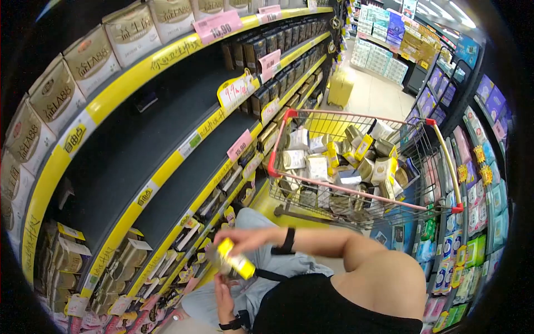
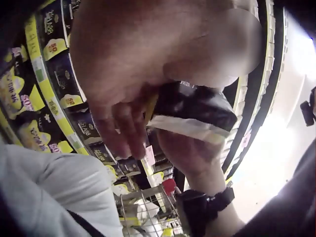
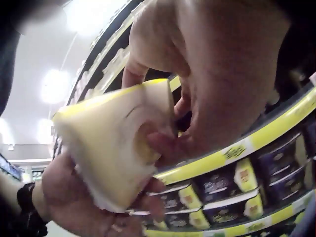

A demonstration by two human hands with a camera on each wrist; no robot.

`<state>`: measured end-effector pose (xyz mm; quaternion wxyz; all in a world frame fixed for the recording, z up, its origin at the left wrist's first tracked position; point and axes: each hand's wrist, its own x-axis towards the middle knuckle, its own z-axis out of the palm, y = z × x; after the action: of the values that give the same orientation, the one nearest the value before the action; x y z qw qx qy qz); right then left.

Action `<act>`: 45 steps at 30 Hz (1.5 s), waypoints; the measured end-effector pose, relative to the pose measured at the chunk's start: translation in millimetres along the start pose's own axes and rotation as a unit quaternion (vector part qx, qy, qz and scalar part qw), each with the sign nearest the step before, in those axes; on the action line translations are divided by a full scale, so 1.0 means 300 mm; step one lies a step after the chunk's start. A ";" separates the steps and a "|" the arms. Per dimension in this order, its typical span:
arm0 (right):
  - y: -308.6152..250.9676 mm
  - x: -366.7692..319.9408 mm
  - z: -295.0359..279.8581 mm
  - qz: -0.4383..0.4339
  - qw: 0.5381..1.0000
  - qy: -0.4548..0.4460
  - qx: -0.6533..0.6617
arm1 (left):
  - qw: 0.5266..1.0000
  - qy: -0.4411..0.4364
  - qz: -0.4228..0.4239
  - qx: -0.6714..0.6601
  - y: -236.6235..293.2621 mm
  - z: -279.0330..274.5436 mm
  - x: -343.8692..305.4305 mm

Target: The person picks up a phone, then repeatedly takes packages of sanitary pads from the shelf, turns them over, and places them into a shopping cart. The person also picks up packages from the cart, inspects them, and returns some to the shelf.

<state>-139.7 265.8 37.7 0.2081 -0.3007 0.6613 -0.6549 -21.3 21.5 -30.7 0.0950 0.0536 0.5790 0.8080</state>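
Observation:
In the head view a small pack of sanitary pads (image 1: 240, 265) with a bright yellow label is held low before the shelves. My right hand (image 1: 253, 240) grips it from above. Under it is my left hand (image 1: 224, 300), fingers upward. The right wrist view shows the pack's pale face (image 3: 113, 140), with the right hand (image 3: 212, 74) pinching one side and left fingers curled at its lower edge. In the left wrist view the pack's dark side (image 2: 195, 106) shows between my left hand (image 2: 143, 59) and the other hand.
A shopping cart (image 1: 361, 186) full of loose packs stands on the right. Shelves (image 1: 161, 94) with yellow edges curve along the left, stocked with gold and dark packs. A yellow suitcase (image 1: 340, 88) is further down the aisle; more shelves (image 1: 473, 211) line the right side.

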 end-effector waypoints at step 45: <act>0.113 0.043 0.164 0.046 0.969 0.082 0.227 | 0.987 0.098 0.006 0.125 0.106 -0.012 -0.004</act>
<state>-120.5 219.5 2.8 0.2457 -0.1600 0.5233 -0.8001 -23.8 7.9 -1.8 0.0253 -0.0114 0.6818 0.7310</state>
